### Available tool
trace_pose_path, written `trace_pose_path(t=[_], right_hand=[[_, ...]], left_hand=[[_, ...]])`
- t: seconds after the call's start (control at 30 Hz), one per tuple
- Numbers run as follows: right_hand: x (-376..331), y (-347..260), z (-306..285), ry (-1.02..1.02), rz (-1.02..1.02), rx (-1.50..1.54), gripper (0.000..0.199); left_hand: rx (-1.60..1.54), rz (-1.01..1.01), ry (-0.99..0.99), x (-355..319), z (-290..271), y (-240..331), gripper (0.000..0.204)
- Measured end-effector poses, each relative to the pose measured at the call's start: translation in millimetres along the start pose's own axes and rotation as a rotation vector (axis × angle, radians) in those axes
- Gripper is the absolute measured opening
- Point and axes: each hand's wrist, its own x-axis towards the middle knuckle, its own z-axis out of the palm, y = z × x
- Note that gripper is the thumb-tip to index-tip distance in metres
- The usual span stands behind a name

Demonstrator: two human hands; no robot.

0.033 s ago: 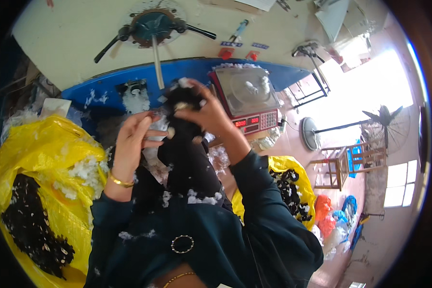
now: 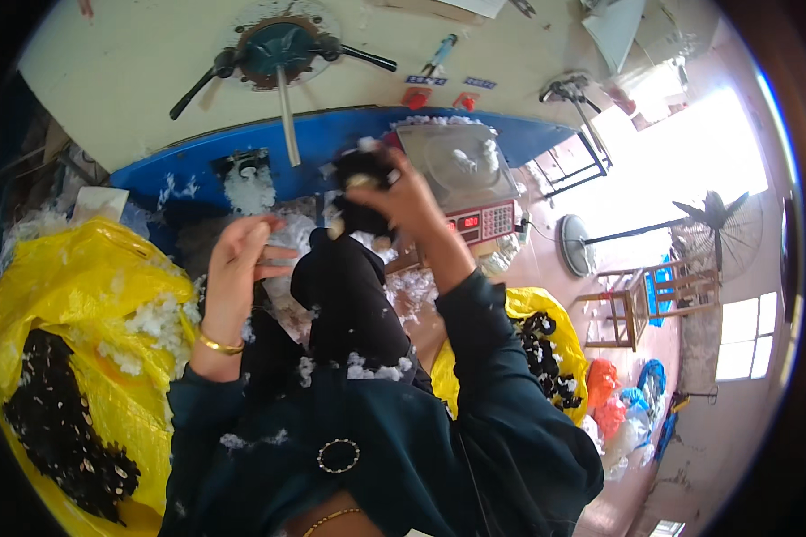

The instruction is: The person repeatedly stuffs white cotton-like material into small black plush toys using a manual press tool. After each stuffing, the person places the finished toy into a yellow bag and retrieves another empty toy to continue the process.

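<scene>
A black plush piece (image 2: pixel 364 168) with pale patches and white tufts on it is in the grasp of my right hand (image 2: pixel 405 199). It is held up above my lap, just left of the digital scale (image 2: pixel 461 170), and motion blurs it. My left hand (image 2: pixel 239 255) is raised to the left, apart from the plush piece, with its fingers spread and nothing visible in them. Ahead of both hands, a metal tube (image 2: pixel 288 121) sticks out from the machine (image 2: pixel 143 80). White stuffing (image 2: pixel 360 369) clings to my dark trousers and top.
At my left, a yellow sack (image 2: pixel 58 255) holds black plush pieces and white fluff. Another yellow sack (image 2: pixel 575 333) with black pieces stands at my right. Farther right are a fan (image 2: pixel 575 243), a wooden chair (image 2: pixel 634 313) and coloured plastic bags (image 2: pixel 604 385).
My right hand has moved rightward with the black plush piece, toward the scale. My left hand has come away from it and moved slightly left.
</scene>
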Motion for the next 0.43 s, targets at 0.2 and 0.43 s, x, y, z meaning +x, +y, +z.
trace_pose_path(t=[0.2,0.43], right_hand=[[51,126,-165,0.132,0.615,-0.366,0.054],[47,173,-207,0.412,0.557,-0.445,0.093]], left_hand=[[0.013,-0.079,0.001,-1,-22,-24,0.025],[0.037,-0.236,-0.002,-14,-34,-46,0.022]])
